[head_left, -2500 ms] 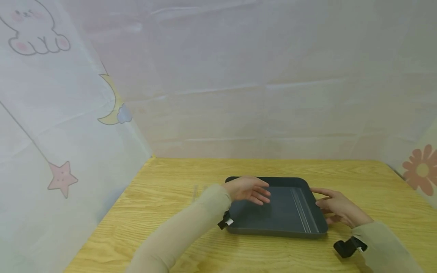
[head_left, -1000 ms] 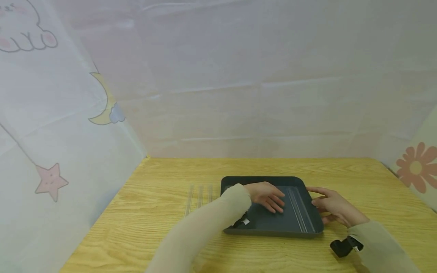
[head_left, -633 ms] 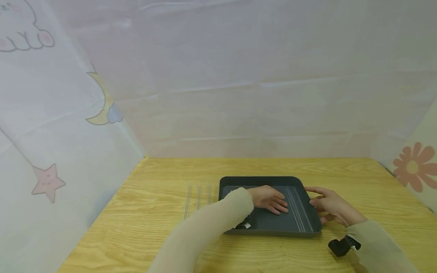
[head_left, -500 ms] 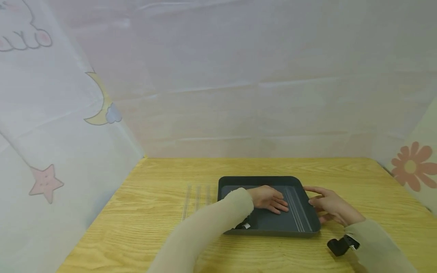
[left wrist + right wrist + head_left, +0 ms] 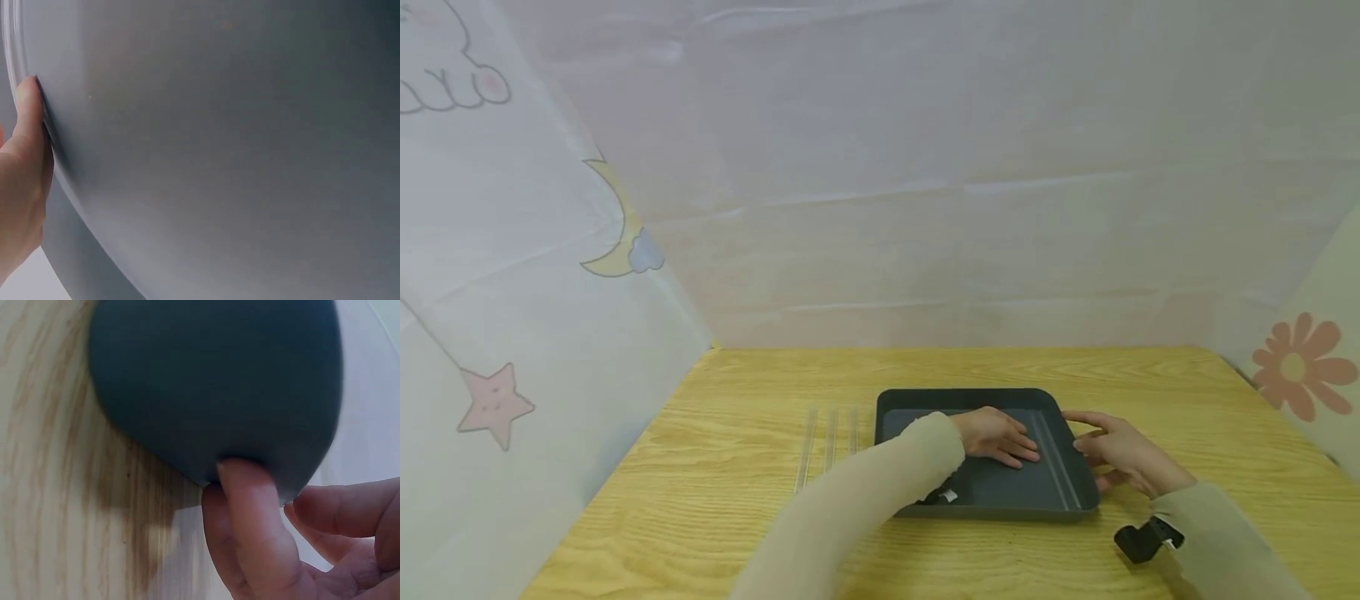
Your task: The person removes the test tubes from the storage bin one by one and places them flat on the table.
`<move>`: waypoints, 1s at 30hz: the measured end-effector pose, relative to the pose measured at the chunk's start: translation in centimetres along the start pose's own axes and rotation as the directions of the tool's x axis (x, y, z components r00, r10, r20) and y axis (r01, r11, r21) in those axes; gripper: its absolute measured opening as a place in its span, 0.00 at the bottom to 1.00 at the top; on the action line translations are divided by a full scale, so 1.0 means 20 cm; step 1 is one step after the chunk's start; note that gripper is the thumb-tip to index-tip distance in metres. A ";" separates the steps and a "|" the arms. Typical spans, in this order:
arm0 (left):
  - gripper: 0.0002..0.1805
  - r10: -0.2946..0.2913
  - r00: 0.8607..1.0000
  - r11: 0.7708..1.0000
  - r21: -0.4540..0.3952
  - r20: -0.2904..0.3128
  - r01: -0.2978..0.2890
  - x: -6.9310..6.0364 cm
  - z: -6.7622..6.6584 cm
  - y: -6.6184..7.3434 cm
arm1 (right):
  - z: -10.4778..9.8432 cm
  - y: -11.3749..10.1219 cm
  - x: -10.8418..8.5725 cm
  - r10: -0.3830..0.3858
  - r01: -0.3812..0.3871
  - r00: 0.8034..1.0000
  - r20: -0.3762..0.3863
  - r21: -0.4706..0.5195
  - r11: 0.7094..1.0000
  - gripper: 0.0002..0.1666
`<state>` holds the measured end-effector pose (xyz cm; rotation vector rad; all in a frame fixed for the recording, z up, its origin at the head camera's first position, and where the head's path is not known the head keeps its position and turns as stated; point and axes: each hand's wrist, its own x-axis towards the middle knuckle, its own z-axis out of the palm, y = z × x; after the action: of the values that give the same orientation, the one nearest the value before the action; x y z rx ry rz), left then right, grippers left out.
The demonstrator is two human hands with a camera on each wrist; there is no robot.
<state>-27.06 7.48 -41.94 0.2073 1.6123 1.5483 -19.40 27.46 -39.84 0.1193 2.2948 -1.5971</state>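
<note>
In the head view a dark grey rectangular tray (image 5: pixel 985 512) lies on the wooden table. Over its inside reaches my left hand (image 5: pixel 996 436), palm down, fingers extended just left of clear strips (image 5: pixel 1060 462) along the tray's right side. The left wrist view has this hand (image 5: pixel 22 181) at its left edge, fingertips against the tray floor (image 5: pixel 219 156); nothing is gripped. My right hand (image 5: pixel 1123 454) stays beside the tray's right wall. In the right wrist view, fingertips (image 5: pixel 247 478) of that hand press on the outer wall (image 5: pixel 219 381), without wrapping round it.
Three clear strips (image 5: pixel 830 442) lie side by side on the table (image 5: pixel 700 500) left of the tray, their near ends partly behind the left sleeve (image 5: pixel 857 492). A printed cloth (image 5: pixel 925 250) hangs along the table's back edge.
My left hand has moved right and lower into the tray, closer to the strips inside. The right hand keeps its place at the tray's side. The head view has shifted slightly.
</note>
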 end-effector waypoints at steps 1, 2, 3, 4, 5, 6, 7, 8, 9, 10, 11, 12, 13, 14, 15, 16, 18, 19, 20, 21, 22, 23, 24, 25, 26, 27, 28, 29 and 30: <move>0.25 0.001 1.000 1.000 0.002 -0.005 -0.001 0.00 0.00 0.00 | 0.00 0.00 0.00 0.003 -0.003 1.000 0.000 0.000 1.000 0.36; 0.25 0.001 1.000 1.000 -0.004 -0.012 -0.001 0.00 0.00 0.00 | 0.00 0.00 0.00 0.007 -0.007 1.000 -0.001 0.001 1.000 0.36; 0.25 0.002 1.000 1.000 0.002 -0.017 -0.002 0.00 0.00 0.00 | 0.01 0.00 0.01 0.010 -0.010 1.000 -0.002 0.000 1.000 0.36; 0.25 0.003 1.000 1.000 0.004 -0.023 -0.002 0.00 0.01 0.00 | 0.01 0.00 0.01 0.012 -0.012 1.000 -0.003 -0.001 1.000 0.36; 0.25 0.004 1.000 1.000 0.006 -0.028 -0.004 0.00 0.01 0.00 | 0.01 0.00 0.01 0.013 -0.013 1.000 -0.002 -0.003 1.000 0.36; 0.25 0.004 0.999 1.000 0.001 -0.035 -0.004 0.00 0.01 0.00 | 0.01 0.00 0.01 0.013 -0.013 1.000 -0.001 -0.004 1.000 0.36; 0.24 0.005 0.999 1.000 0.006 -0.039 -0.005 0.00 0.02 0.01 | 0.01 0.00 0.01 0.012 -0.012 1.000 -0.001 -0.006 1.000 0.36; 0.24 0.007 0.999 1.000 0.009 -0.042 -0.006 0.00 0.02 0.01 | 0.01 0.00 0.01 0.013 -0.013 1.000 -0.002 -0.007 1.000 0.36; 0.24 0.009 0.999 1.000 0.014 -0.045 -0.008 0.01 0.02 0.01 | 0.01 0.00 0.01 0.013 -0.013 1.000 -0.002 -0.009 1.000 0.36; 0.23 0.010 0.999 1.000 0.014 -0.050 -0.009 0.01 0.03 0.01 | 0.01 0.00 0.01 0.013 -0.013 1.000 -0.003 -0.011 1.000 0.36; 0.23 0.012 0.999 1.000 0.016 -0.053 -0.011 0.01 0.03 0.02 | 0.00 0.00 0.01 0.014 -0.014 1.000 -0.002 -0.011 1.000 0.36; 0.23 0.012 0.998 1.000 0.019 -0.056 -0.011 0.02 0.04 0.02 | 0.00 0.00 0.01 0.016 -0.016 1.000 -0.003 -0.011 1.000 0.36; 0.23 0.010 0.998 1.000 0.017 -0.061 -0.009 0.02 0.04 0.02 | 0.00 0.00 0.01 0.019 -0.019 1.000 -0.004 -0.012 1.000 0.36; 0.23 0.009 0.998 1.000 0.012 -0.067 -0.008 0.03 0.05 0.02 | 0.00 0.00 0.01 0.021 -0.021 1.000 -0.004 -0.013 1.000 0.36; 0.24 0.007 0.997 1.000 0.004 -0.075 -0.007 0.03 0.06 0.02 | 0.00 0.00 0.02 0.021 -0.021 1.000 -0.004 -0.015 1.000 0.36; 0.24 0.007 0.996 1.000 0.001 -0.084 -0.007 0.04 0.06 0.02 | 0.00 0.00 0.02 0.019 -0.019 1.000 -0.003 -0.017 1.000 0.36; 0.24 0.011 0.994 1.000 0.005 -0.109 -0.010 0.04 0.08 0.02 | 0.00 0.00 0.02 0.017 -0.017 1.000 0.002 -0.021 1.000 0.36; 0.24 0.013 0.992 1.000 0.007 -0.128 -0.012 0.05 0.09 0.02 | 0.00 0.00 0.02 0.014 -0.014 1.000 0.006 -0.024 1.000 0.36; 0.23 0.017 0.988 1.000 0.017 -0.152 -0.015 0.05 0.10 0.02 | -0.01 0.00 0.02 0.012 -0.012 1.000 0.008 -0.025 1.000 0.36; 0.22 0.023 0.983 0.999 0.036 -0.181 -0.017 0.05 0.11 0.02 | -0.01 0.00 0.02 0.009 -0.009 1.000 0.010 -0.028 1.000 0.36; 0.21 0.030 0.977 0.998 0.056 -0.212 -0.018 0.05 0.12 0.02 | -0.01 0.00 0.02 0.009 -0.009 1.000 0.012 -0.030 1.000 0.36; 0.19 0.038 0.969 0.997 0.076 -0.243 -0.020 0.05 0.14 0.02 | -0.01 0.00 0.02 0.008 -0.008 1.000 0.014 -0.033 0.999 0.36; 0.16 0.046 0.960 0.995 0.102 -0.275 -0.018 0.05 0.16 0.03 | -0.01 0.00 0.02 0.008 -0.007 1.000 0.014 -0.034 0.999 0.36; 0.13 0.055 0.951 0.991 0.129 -0.305 -0.016 0.05 0.18 0.03 | -0.01 0.00 0.02 0.007 -0.006 1.000 0.015 -0.037 0.999 0.36; 0.10 0.062 0.941 0.988 0.153 -0.334 -0.011 0.05 0.20 0.03 | -0.01 0.00 0.02 0.007 -0.006 1.000 0.013 -0.040 0.999 0.35; 0.07 0.069 0.932 0.984 0.180 -0.356 -0.004 0.04 0.21 0.03 | -0.02 0.00 0.02 0.007 -0.006 1.000 0.012 -0.044 0.999 0.35; 0.06 0.075 0.925 0.980 0.198 -0.373 0.000 0.04 0.23 0.04 | -0.02 0.00 0.02 0.008 -0.008 1.000 0.012 -0.046 0.999 0.35; 0.06 0.078 0.920 0.978 0.211 -0.384 0.005 0.03 0.23 0.04 | -0.01 0.00 0.03 0.009 -0.009 1.000 0.011 -0.048 0.999 0.35; 0.06 0.076 0.917 0.976 0.217 -0.393 0.012 0.03 0.24 0.04 | -0.01 0.00 0.03 0.012 -0.011 1.000 0.011 -0.049 0.999 0.35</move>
<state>-24.67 11.50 -40.82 0.0320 2.1111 1.5057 -19.96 27.66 -40.00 0.1114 2.3192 -1.5305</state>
